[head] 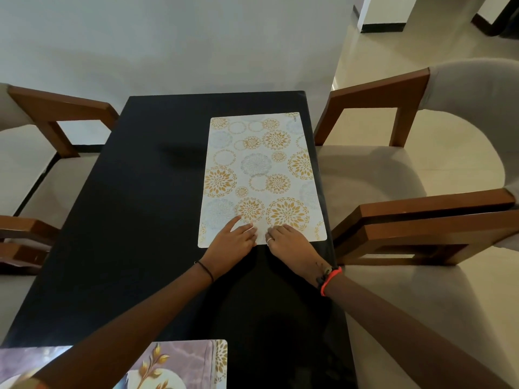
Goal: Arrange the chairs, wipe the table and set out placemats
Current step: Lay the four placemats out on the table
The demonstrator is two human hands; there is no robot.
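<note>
- On the black table [134, 220], whose length runs away from me, work is confined to the right half; the left half shows bare cloth.
- Chairs: two right chairs [393, 175] and a left chair [56, 178] stand beside the table's long sides, armrests near its edges.
- The placemat [261, 169], white with gold and grey rosettes, lies flat in front of the far right chair. Its long axis runs away from me, parallel to the table's right edge and just beside it. Nearly the whole mat lies forward of my fingers.
- The stack of spare mats [193, 366] sits at the near left corner, partly under my left forearm. Judgement: the left arm is nearer for the next pick-up.
- My left hand [229, 244] rests on the mat's near short edge, fingers straight and pressing, gripping nothing.
- My right hand [289, 244] rests just beside it on the same edge, fingers flat and gripping nothing.
- Judgement: any correction is a slide or turn from this near edge.
</note>
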